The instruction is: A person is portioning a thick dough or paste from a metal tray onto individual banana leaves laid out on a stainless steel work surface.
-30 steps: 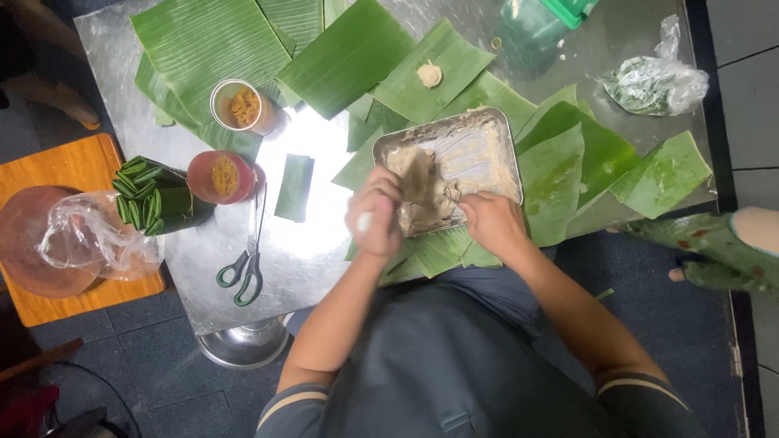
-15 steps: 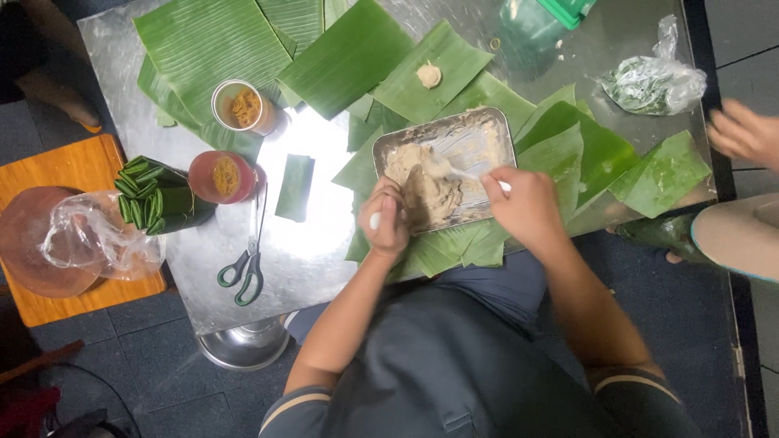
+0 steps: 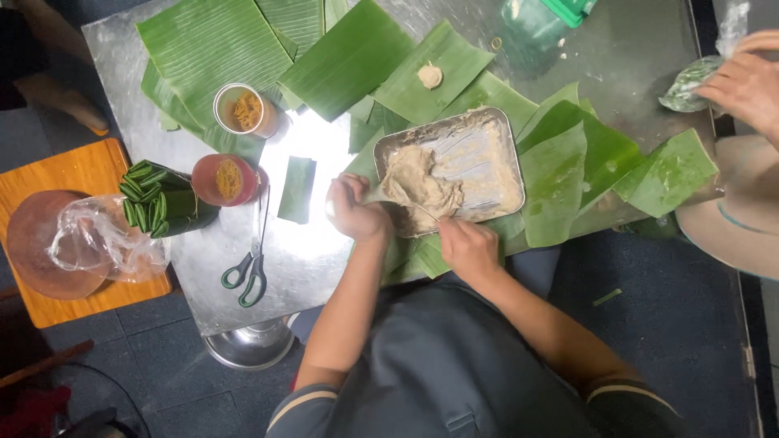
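A person's right hand (image 3: 469,247) closes around a thin utensil whose tip reaches into the pale paste (image 3: 422,188), while the left hand (image 3: 355,212) curls shut at the near corner of the metal tray (image 3: 510,174), apparently steadying it; what it pinches cannot be made out. The paste sits heaped in the tray's left half, the tray resting on overlapping banana leaves (image 3: 349,61) that shield the steel table (image 3: 203,268). To the left lie scissors (image 3: 247,272), a red cup (image 3: 219,179), rolled leaves (image 3: 154,203) and a filling cup (image 3: 242,109). Farther off, a paste lump (image 3: 429,75) waits on a leaf; another person's hand (image 3: 742,81) grasps a clear bag (image 3: 690,81).
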